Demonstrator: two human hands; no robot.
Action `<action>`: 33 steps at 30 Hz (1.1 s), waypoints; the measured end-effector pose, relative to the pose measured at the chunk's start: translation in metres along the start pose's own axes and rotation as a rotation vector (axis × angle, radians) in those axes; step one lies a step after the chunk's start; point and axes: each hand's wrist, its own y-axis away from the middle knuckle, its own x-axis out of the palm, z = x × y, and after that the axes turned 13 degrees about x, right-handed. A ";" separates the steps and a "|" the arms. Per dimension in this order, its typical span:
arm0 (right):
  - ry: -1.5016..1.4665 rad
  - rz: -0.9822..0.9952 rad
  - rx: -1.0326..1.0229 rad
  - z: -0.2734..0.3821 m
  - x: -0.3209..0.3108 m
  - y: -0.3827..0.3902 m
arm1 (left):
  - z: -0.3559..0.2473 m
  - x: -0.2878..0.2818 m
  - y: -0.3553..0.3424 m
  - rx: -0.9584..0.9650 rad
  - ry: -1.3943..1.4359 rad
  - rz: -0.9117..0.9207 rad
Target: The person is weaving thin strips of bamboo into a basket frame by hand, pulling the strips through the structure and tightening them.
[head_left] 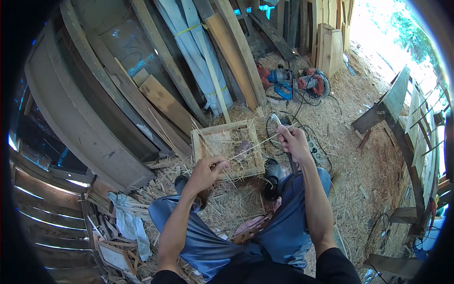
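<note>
A thin pale strip of wood or bamboo (245,152) stretches between my two hands, above a shallow wooden frame box (195,142). My left hand (204,174) is closed on the strip's lower left end, thumb and fingers pinched together. Higher and to the right, my right hand (295,144) grips a knife (275,119); its blade points up and its dark handle runs down below my fist. The strip's other end meets my right thumb and fingers. Curled shavings and a greyish lump (244,148) lie inside the box.
Long boards (231,52) and a curved wooden hull-like piece (71,109) lean at the left and back. Red and blue power tools (295,83) with loose cables sit beyond my right hand, near a power strip (318,150). A wooden frame (402,109) stands far right. Shavings cover the ground.
</note>
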 end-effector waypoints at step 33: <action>0.074 0.042 -0.181 -0.036 0.062 0.012 | -0.016 0.050 -0.032 0.166 0.011 -0.193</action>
